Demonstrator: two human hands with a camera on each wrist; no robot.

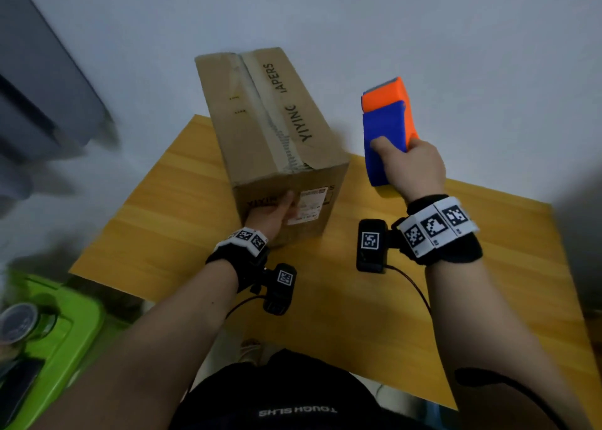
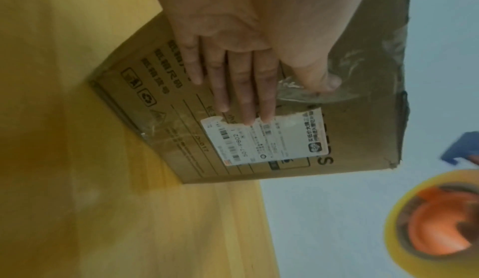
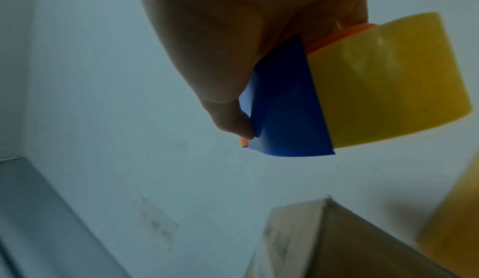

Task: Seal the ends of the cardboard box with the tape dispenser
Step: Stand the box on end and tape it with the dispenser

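Note:
A brown cardboard box (image 1: 270,113) stands on the yellow wooden table (image 1: 182,201), its top seam covered by wrinkled clear tape. My left hand (image 1: 277,211) lies flat with straight fingers (image 2: 223,89) against the box's near end (image 2: 350,118), beside a white shipping label (image 2: 267,139); the thumb touches crumpled tape there. My right hand (image 1: 413,166) grips a blue and orange tape dispenser (image 1: 387,126) in the air to the right of the box. The dispenser (image 3: 287,106) carries a yellowish tape roll (image 3: 388,85), and the roll (image 2: 435,221) also shows in the left wrist view.
The box overhangs the table's far edge above a pale floor (image 1: 423,22). A grey cabinet (image 1: 39,81) stands at the left. A green bin (image 1: 55,338) with a round lid sits at the lower left beside the table.

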